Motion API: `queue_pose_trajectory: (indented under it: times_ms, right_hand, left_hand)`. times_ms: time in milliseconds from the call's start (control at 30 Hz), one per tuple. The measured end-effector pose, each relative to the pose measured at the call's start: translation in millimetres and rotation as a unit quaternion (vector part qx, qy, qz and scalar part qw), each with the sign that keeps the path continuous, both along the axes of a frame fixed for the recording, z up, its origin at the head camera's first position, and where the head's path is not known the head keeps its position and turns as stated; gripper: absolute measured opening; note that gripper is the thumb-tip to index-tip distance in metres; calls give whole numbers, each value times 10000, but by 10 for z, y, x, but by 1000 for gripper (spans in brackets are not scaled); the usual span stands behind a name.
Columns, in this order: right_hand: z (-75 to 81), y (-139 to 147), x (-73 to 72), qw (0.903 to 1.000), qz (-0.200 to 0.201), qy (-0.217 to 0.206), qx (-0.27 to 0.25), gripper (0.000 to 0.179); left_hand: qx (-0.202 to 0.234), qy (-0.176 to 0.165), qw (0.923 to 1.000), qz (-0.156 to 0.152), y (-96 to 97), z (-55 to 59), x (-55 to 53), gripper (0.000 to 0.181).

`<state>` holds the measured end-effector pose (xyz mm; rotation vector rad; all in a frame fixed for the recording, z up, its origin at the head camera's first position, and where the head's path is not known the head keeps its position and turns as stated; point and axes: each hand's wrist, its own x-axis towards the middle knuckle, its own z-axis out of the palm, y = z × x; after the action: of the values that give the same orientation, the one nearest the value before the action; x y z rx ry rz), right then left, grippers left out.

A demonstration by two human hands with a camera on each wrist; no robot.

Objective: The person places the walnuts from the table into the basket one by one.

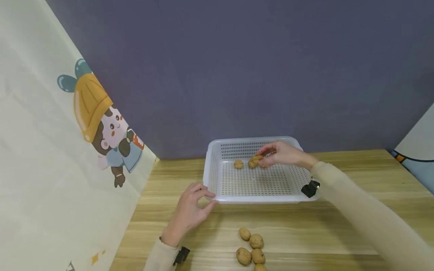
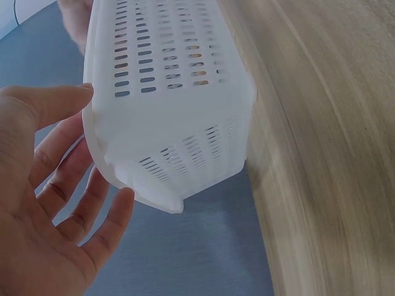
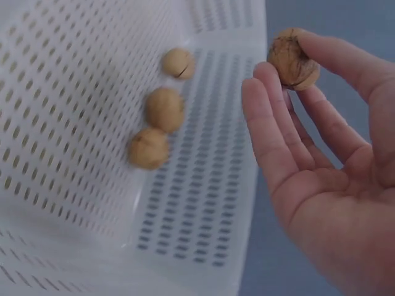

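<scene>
On the wooden table (image 1: 356,177), right hand (image 1: 285,153) pinches a walnut (image 3: 293,58) over the unlabelled basket (image 1: 217,197); left fingers (image 2: 74,166) spread.

I sit at a light wooden table (image 1: 356,177) with a plain grey-purple wall (image 1: 237,67) behind it. To my left hangs a cream sheet (image 1: 40,158) printed with a cartoon child (image 1: 108,128) in a yellow hat.

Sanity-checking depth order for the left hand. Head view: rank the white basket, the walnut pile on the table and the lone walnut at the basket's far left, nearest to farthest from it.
From the left hand:
1. White basket, its near-left corner at the fingertips.
2. Walnut pile on the table, in front of the basket, to the hand's right.
3. Lone walnut, inside the basket near its back wall.
</scene>
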<state>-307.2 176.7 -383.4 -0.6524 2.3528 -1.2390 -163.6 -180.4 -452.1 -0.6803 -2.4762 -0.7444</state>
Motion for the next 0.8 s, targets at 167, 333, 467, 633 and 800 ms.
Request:
queue_pose_trajectory:
  times_ms: [167,333,467,633,800]
  right_hand:
    - [-110,34,-166,9997,-126,-207,103,53]
    - [-235,64,-281,9988,-288,-372,127,55]
    - [-380,110,-310,9984,-286,-420,228,55]
    - [-516,122,-308,9977,-231,-498,408,55]
    - [-559,118,-330,9971,-190,-607,422,55]
  left_hand:
    - [58,-12,10000,-13,8,-1,-7,22]
    - [80,-116,9999,-16,9,-1,-13,21]
    - [97,-94,9999,-42,12,-4,-16,21]
    - [137,-103,9998,-59,6,-10,-20,23]
    - [113,-62,9999,-39,1,-5,-25,23]
